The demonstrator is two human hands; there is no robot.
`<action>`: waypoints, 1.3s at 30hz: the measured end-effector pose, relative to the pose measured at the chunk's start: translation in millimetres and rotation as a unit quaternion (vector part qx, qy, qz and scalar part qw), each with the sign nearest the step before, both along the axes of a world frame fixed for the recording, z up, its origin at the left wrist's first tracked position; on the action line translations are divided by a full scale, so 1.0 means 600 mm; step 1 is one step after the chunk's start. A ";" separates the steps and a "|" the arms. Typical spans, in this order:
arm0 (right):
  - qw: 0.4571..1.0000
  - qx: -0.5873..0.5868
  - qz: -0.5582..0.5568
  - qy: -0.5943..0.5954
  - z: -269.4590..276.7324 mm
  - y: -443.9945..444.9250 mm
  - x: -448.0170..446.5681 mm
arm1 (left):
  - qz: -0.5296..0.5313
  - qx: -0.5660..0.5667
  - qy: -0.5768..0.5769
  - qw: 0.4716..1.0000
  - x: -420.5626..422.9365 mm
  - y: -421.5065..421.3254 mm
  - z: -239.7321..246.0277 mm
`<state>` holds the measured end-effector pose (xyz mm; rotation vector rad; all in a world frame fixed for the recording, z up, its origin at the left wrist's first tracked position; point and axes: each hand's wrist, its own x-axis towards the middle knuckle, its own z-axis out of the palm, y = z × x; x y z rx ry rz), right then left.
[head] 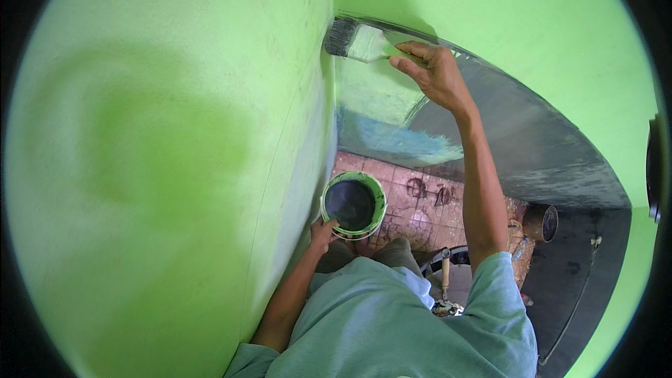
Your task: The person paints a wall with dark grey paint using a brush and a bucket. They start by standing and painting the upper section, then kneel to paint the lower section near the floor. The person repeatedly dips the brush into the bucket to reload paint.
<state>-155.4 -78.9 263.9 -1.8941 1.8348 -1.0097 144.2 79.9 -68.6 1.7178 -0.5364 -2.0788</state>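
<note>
My right hand (436, 71) grips the handle of a wide paintbrush (367, 42). Its dark, paint-covered bristles lie at the corner where two green walls meet, by a dark painted line. Below and right of the brush, the lower part of the right wall (525, 131) is dark grey, with green and blue patches still showing near the corner. My left hand (324, 233) holds the rim of a green bucket (380, 197) of dark grey paint, low beside the left wall (184, 142).
Reddish floor tiles (399, 215) bear dark marks. A dark-stained can (541, 223) lies at the right wall's base. A wooden-handled tool (445, 273) rests over a round container beside my legs. A cord (572, 310) runs along the dark surface at right.
</note>
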 end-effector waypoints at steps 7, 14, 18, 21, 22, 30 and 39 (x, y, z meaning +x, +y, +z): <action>1.000 0.005 0.014 -0.020 0.004 -0.009 -0.001 | 0.007 0.013 -0.009 1.000 0.002 0.002 -0.014; 0.998 -0.015 -0.009 -0.068 -0.012 -0.011 0.002 | 0.014 0.022 0.009 1.000 0.001 0.001 -0.012; 0.994 -0.036 -0.039 -0.092 -0.027 -0.007 0.016 | 0.013 0.023 0.000 1.000 -0.002 -0.002 -0.006; 0.993 -0.026 -0.058 -0.096 -0.038 -0.002 0.022 | 0.011 0.021 -0.004 1.000 -0.001 -0.003 -0.006; 0.992 -0.027 -0.063 -0.105 -0.041 -0.001 0.025 | 0.010 0.021 -0.005 1.000 -0.002 -0.003 -0.004; 0.982 -0.066 -0.106 -0.142 -0.037 0.016 0.051 | 0.009 0.011 0.016 1.000 -0.001 -0.003 0.000; 0.976 -0.061 -0.158 -0.138 -0.050 0.076 0.054 | 0.008 0.012 0.007 1.000 0.003 0.003 -0.014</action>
